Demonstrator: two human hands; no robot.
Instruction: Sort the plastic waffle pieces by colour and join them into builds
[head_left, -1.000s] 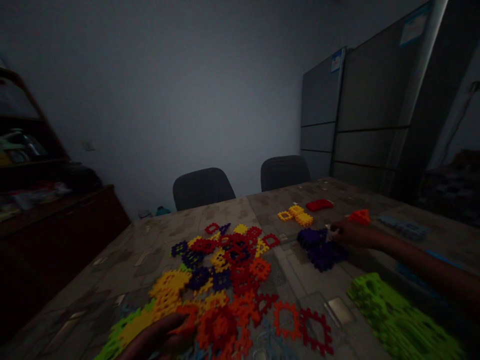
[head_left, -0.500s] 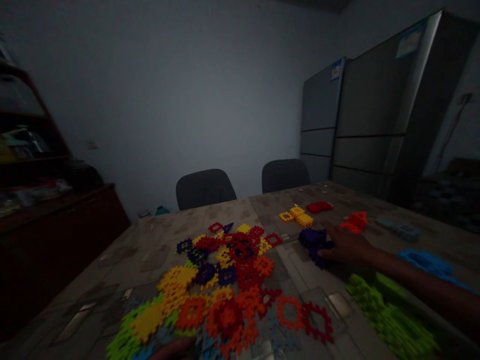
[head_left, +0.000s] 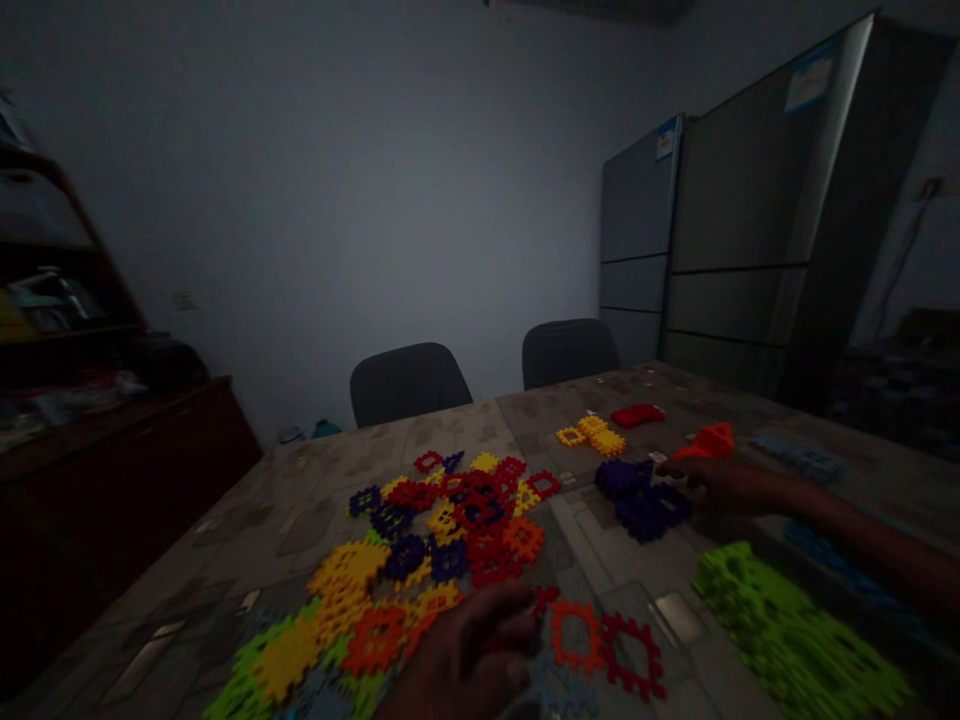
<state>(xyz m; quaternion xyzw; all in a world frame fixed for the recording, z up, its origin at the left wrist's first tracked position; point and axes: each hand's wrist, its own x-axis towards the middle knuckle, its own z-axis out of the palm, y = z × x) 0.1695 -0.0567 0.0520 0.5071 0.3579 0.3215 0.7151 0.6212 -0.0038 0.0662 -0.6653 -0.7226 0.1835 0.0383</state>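
My left hand (head_left: 465, 655) is over the near side of a mixed heap of toothed plastic building pieces (head_left: 480, 500), its fingers curved and apart from the thumb. Red and orange pieces lie under and beside it; whether it touches them I cannot tell. My right hand (head_left: 716, 485) reaches in from the right, fingers loosely spread. Just left of its fingertips lies a group of dark purple pieces (head_left: 641, 500), resting on the table. An orange stack (head_left: 709, 440) sits right behind that hand.
Sorted by colour on the table's right half are yellow pieces (head_left: 596, 435), red pieces (head_left: 637, 415), grey-blue pieces (head_left: 799, 458), blue pieces (head_left: 832, 555) and a large green group (head_left: 795, 630). Two dark chairs (head_left: 411, 385) stand beyond the table, with refrigerators (head_left: 739, 230) at the right.
My right hand has drawn back rightward from the purple pieces, which now lie spread wider. My left hand has come up and right from the bottom edge, over the heap.
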